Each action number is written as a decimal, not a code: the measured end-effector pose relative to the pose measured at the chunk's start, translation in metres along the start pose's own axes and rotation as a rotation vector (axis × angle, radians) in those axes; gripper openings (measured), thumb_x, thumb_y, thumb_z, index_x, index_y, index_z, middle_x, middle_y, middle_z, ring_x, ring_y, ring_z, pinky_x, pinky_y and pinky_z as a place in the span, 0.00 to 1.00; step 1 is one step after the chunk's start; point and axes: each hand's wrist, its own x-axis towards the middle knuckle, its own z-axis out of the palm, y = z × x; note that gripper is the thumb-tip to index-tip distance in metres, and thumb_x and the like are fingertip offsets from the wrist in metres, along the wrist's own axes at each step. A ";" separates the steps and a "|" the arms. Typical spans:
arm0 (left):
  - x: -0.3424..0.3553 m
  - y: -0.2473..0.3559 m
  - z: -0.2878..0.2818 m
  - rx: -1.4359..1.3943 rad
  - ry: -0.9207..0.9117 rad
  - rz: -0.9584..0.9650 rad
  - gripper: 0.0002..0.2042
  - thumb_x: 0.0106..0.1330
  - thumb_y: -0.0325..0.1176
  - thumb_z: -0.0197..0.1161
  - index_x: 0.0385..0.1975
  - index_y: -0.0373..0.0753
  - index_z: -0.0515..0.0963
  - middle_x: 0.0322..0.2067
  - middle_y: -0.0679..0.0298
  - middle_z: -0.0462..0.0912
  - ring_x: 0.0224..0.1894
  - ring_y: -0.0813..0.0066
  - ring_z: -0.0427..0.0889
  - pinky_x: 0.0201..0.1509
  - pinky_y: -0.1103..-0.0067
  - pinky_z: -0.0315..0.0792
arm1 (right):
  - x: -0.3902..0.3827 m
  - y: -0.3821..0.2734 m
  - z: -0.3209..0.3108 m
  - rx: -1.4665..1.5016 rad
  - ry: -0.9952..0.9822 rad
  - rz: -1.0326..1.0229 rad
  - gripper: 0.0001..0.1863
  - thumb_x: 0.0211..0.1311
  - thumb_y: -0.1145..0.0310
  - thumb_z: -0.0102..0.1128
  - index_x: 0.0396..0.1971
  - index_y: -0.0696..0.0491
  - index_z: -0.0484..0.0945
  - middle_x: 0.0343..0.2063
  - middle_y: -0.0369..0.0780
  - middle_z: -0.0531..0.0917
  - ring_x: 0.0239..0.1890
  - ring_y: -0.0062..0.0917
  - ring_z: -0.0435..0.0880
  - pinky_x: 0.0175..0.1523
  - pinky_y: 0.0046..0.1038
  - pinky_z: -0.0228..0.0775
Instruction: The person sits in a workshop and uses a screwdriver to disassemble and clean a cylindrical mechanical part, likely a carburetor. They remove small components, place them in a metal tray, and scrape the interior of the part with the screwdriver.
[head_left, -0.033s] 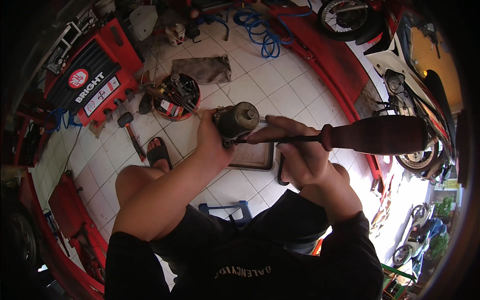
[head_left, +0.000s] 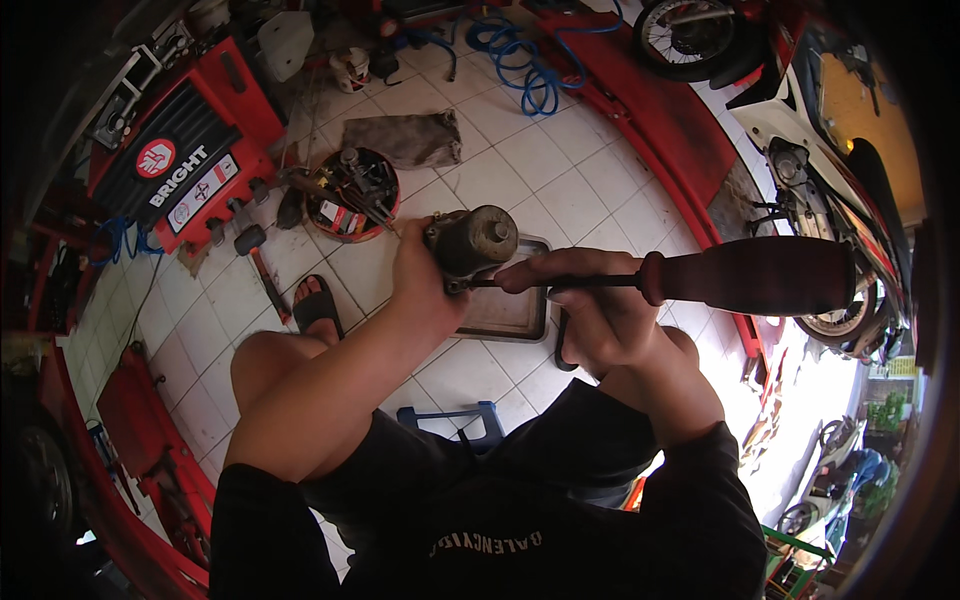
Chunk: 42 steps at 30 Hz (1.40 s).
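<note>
A dark, worn metal cylinder with a bolt-like stub on its end cap, like a small motor [head_left: 478,242], is gripped from the left by my left hand [head_left: 425,285]. My right hand [head_left: 600,310] is closed around the thin shaft of a large screwdriver [head_left: 755,272]. Its dark red handle points right, beyond my hand. The shaft runs left to the lower side of the motor, beside my left fingers; the exact contact of the tip is hard to make out. Beneath both hands, a shallow metal tray [head_left: 505,318] lies on the floor.
A red bowl of tools [head_left: 345,238] and a hammer [head_left: 262,270] are at the left. Farther off lie a grey cloth [head_left: 405,140] and a coiled blue hose [head_left: 540,85]. A red ramp [head_left: 650,120] and a motorcycle [head_left: 800,180] stand right. A blue stool [head_left: 485,425] shows between my legs.
My right index finger has come down from a raised position toward the screwdriver shaft. The motor, my left hand and the screwdriver look almost unchanged.
</note>
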 end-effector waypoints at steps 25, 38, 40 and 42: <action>0.000 0.001 -0.002 0.017 0.043 0.026 0.14 0.76 0.47 0.48 0.48 0.48 0.77 0.48 0.63 0.85 0.52 0.65 0.84 0.55 0.61 0.80 | -0.036 -0.050 -0.013 -0.052 0.525 -0.431 0.47 0.52 0.59 0.82 0.70 0.50 0.65 0.64 0.56 0.70 0.53 0.43 0.84 0.46 0.41 0.85; 0.004 0.051 0.003 0.064 -0.030 0.255 0.16 0.77 0.47 0.46 0.46 0.48 0.81 0.41 0.68 0.86 0.45 0.71 0.86 0.47 0.68 0.79 | -0.044 -0.031 -0.018 -0.457 0.756 0.042 0.10 0.73 0.70 0.56 0.30 0.58 0.72 0.25 0.41 0.80 0.24 0.24 0.81 0.28 0.24 0.73; 0.002 0.051 0.003 0.089 -0.031 0.235 0.16 0.76 0.47 0.47 0.46 0.48 0.81 0.42 0.67 0.86 0.46 0.70 0.87 0.48 0.66 0.79 | -0.044 -0.035 -0.029 -0.306 0.942 -0.002 0.13 0.77 0.65 0.50 0.30 0.57 0.70 0.24 0.40 0.75 0.22 0.24 0.76 0.26 0.24 0.70; 0.001 0.049 0.003 0.111 0.030 0.226 0.16 0.76 0.47 0.46 0.45 0.48 0.81 0.43 0.66 0.86 0.46 0.68 0.87 0.49 0.64 0.79 | -0.044 -0.040 -0.043 -0.089 1.151 -0.142 0.17 0.76 0.58 0.48 0.33 0.57 0.71 0.23 0.37 0.71 0.23 0.20 0.70 0.26 0.22 0.67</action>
